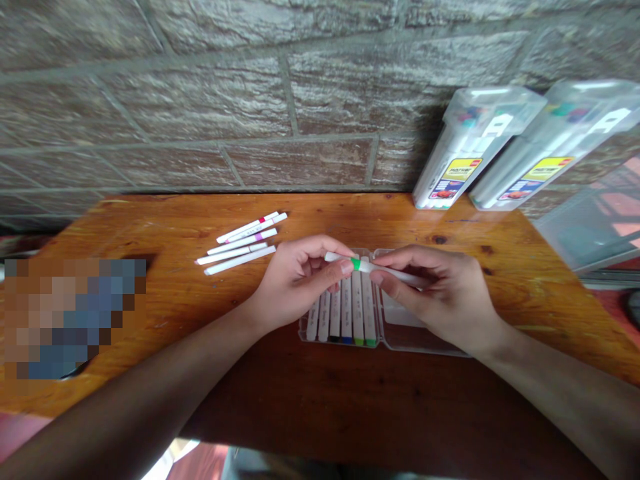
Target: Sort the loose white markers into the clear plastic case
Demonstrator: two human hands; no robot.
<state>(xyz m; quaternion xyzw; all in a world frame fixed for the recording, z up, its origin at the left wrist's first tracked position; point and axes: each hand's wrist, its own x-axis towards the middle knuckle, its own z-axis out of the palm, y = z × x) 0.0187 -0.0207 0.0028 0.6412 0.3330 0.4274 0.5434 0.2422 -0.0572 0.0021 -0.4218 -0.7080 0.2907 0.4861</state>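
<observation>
Between my two hands a white marker with a green band [355, 265] is held level above an opened clear plastic case [400, 345]. The fingers of my left hand [305, 273] pinch its left end near the green band. On the other side, my right hand [430, 280] grips the marker's white barrel between thumb and fingers. Below them, several markers [347, 320] lie side by side in the left half of the case, with black, blue and green tips toward me. Their upper ends are partly hidden by my hands. The case's right half lies flat, partly under my right hand.
Several loose white markers [243, 243] lie on the wooden table [320, 400] to the left. Two clear marker boxes [450, 167] with yellow labels lean against the brick wall [200, 107] at the back right. A pixelated object [75, 320] is at the far left.
</observation>
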